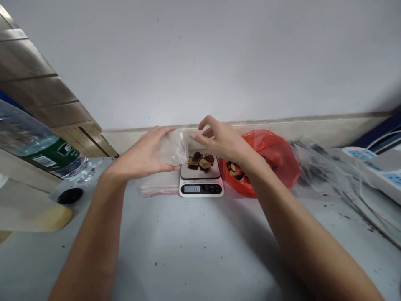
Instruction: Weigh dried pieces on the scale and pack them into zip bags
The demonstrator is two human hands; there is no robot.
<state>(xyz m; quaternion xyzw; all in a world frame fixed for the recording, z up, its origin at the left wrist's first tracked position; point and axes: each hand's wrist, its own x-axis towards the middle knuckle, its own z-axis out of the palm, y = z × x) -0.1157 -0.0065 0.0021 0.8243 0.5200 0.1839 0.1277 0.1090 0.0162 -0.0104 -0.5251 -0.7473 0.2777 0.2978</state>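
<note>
My left hand (150,152) holds a clear plastic bag (175,147) between thumb and fingers, its mouth turned to the right. Above the digital kitchen scale (201,189), my right hand (222,140) hovers with bent fingers apart and nothing visible in them. Several dark brown and tan dried pieces (202,162) lie on the scale's plate, and its display is lit. To the right, partly covered by my right forearm, stands an open red plastic bag (283,163) with more such pieces inside. A stack of flat clear zip bags (159,186) lies left of the scale.
A tilted water bottle (46,146) and a whitish container (34,209) are at the left, near a black round lid (70,195). Clear plastic bags (326,167) lie at the right by a white power strip (385,167) with cords. A wall (219,62) stands behind.
</note>
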